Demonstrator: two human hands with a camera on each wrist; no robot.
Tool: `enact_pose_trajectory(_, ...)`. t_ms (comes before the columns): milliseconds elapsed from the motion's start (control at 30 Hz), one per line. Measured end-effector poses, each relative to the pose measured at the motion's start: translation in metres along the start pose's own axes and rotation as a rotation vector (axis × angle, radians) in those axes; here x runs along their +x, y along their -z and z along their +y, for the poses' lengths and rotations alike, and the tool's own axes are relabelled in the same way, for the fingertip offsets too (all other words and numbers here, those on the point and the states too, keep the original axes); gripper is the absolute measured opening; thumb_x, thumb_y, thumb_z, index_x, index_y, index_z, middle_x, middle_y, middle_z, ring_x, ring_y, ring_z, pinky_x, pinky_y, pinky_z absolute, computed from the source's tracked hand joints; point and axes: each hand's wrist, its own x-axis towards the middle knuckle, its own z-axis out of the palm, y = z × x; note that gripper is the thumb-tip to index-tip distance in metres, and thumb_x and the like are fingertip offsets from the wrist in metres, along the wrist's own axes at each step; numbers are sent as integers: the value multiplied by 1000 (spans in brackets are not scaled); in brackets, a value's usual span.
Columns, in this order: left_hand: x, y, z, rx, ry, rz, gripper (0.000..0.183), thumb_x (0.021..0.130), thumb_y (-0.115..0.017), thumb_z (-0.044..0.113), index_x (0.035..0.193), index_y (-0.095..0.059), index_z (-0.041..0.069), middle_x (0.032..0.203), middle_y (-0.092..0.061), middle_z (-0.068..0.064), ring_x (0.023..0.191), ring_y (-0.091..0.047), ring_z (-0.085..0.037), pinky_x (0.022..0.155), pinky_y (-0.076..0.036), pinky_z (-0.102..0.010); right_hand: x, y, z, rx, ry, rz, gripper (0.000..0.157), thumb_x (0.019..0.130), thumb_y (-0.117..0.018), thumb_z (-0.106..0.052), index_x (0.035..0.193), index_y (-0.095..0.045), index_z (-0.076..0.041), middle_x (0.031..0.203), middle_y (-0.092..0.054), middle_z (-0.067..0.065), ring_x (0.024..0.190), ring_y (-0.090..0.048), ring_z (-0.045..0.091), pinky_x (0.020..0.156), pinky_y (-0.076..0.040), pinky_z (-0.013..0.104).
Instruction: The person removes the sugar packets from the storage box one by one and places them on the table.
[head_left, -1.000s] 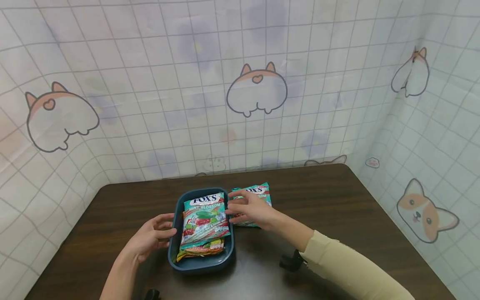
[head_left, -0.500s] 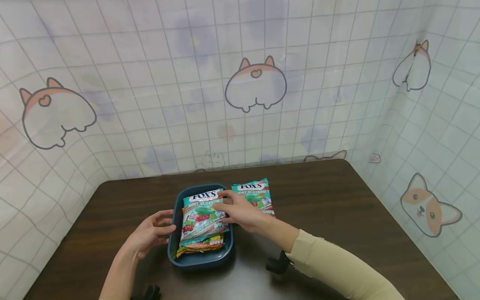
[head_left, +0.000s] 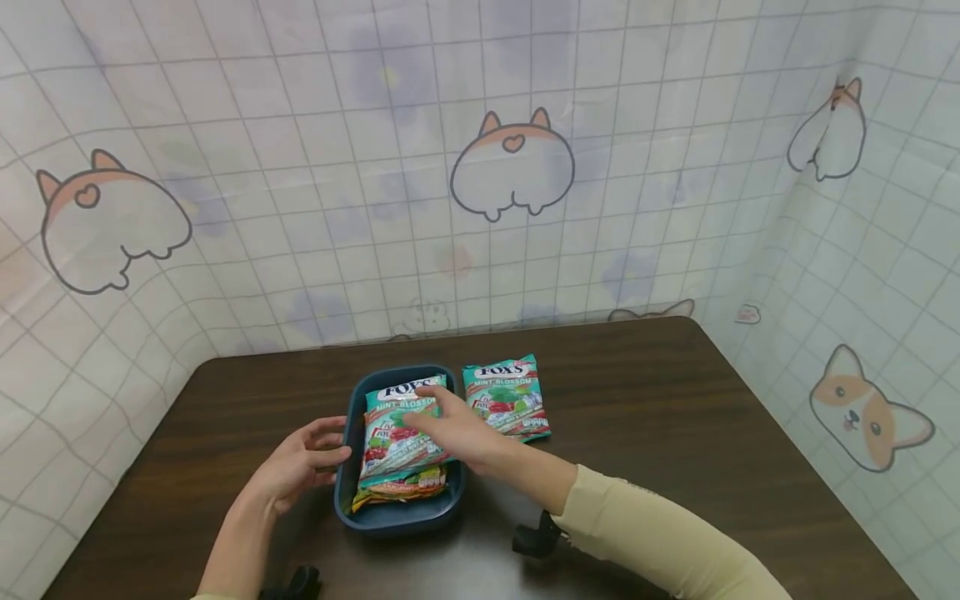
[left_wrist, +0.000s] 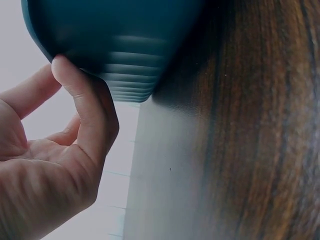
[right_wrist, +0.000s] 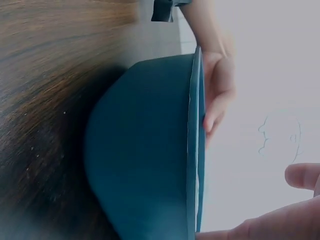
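Three bags of sweets show on the dark table (head_left: 645, 408): a green bag (head_left: 393, 454) lying on an orange bag (head_left: 401, 488) inside the blue tub (head_left: 408, 512), and a loose bag (head_left: 513, 396) flat just beyond the tub's right side. The right hand (head_left: 461, 429) has swung left in the last second, from over the tub's right rim to above the green bag, leaving the loose bag in full view. Its thumb and forefinger stand apart with nothing between them; whether the other fingers touch the green bag cannot be told. The left hand (head_left: 296, 467) has stayed at the left rim, fingers loosely bent and spread, one tip against the tub. The shift suggests that the work now centres on the green bag, with the left hand probably steadying the tub
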Motion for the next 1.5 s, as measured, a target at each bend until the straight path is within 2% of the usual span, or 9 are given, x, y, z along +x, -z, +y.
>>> enact_pose_trajectory(100,0,1,0,-1,-2,-11,62,104,-61,10,155,-29,-1,134,-54,-23,103,-62,-23,83,-57,-37,0,-4,-1,-19,8,13,60,102,-63,-38,154,-44,-15,156,-39,20,138,-41,39,110,-33,63)
enact_pose_trajectory(233,-1,0,-1,-3,-4,-16,62,103,-62,10,155,-28,-2,132,-55,-22,102,-62,-23,82,-57,-37,0,-7,-1,-12,5,24,58,103,-63,-39,153,-45,-15,157,-39,19,139,-41,40,110,-32,64)
enact_pose_trajectory(500,1,1,-1,-2,-3,-2,62,104,-61,9,155,-29,0,134,-54,-22,101,-63,-23,83,-57,-38,1,-7,-4,95,-23,70,57,104,-62,-33,152,-44,-9,148,-46,19,126,-51,36,107,-40,57)
enact_pose_trajectory(600,2,1,-2,-4,-3,-12,63,104,-61,10,156,-27,-1,133,-54,-21,100,-64,-22,83,-57,-38,2,-6,-5,131,-51,95,56,104,-62,-33,152,-45,-9,145,-48,18,124,-53,36,105,-42,57)
enact_pose_trajectory(833,1,0,-4,-14,-5,-31,65,104,-60,10,157,-24,-1,135,-53,-22,98,-65,-21,82,-57,-38,2,-5,-3,196,-88,122,54,104,-63,-32,150,-47,-8,149,-44,17,132,-46,39,104,-42,61)
enact_pose_trajectory(1000,2,0,-3,-35,-4,-32,65,104,-61,10,157,-24,-1,132,-54,-21,97,-65,-20,82,-58,-38,3,0,-1,253,-82,112,55,104,-63,-31,149,-47,-5,149,-43,17,137,-42,40,106,-40,62)
enact_pose_trajectory(1233,1,0,-1,-51,2,-34,67,103,-63,11,156,-24,-2,127,-58,-16,97,-66,-20,83,-58,-38,2,5,-1,320,-65,94,53,106,-59,-29,148,-45,-2,152,-43,20,144,-32,47,108,-37,63)
enact_pose_trajectory(1500,1,2,-2,-61,-4,-52,67,104,-61,10,157,-22,-2,126,-60,-14,98,-66,-20,83,-58,-38,4,9,2,340,-36,104,50,106,-60,-29,145,-47,0,148,-49,20,136,-48,39,103,-48,52)
